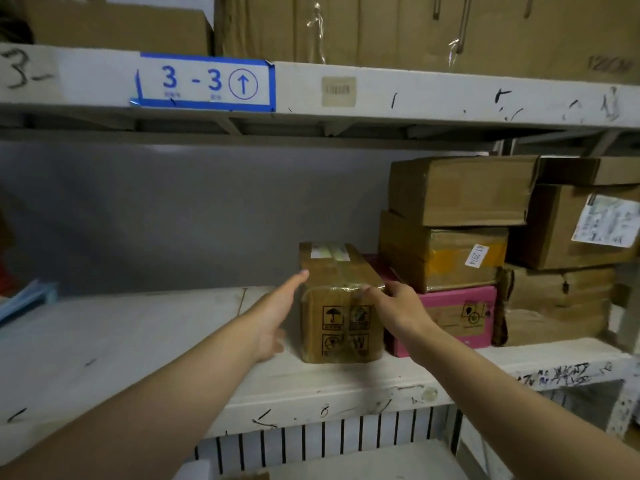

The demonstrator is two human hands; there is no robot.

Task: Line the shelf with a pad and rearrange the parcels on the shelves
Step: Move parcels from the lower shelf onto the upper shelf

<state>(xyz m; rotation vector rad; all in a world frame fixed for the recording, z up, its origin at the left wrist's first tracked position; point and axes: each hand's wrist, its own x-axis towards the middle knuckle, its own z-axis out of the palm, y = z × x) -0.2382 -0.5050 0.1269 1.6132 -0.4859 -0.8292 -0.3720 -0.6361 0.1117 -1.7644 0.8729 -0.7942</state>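
A small brown taped parcel (341, 327) with handling symbols on its front stands upright on the white-lined shelf (138, 341), near the middle. My left hand (277, 310) is flat and open along the parcel's left side, fingers stretched toward the back. My right hand (398, 306) lies on the parcel's top front right corner with its fingers curled over the taped edge. A pink box (457, 317) sits right beside the parcel, partly behind my right hand.
Two brown cartons (457, 190) (440, 258) are stacked on the pink box, with more cartons (568, 230) further right. The shelf beam above carries a blue "3-3" label (204, 83), with large cartons (381, 26) on top. Something blue (27, 299) lies at the far left.
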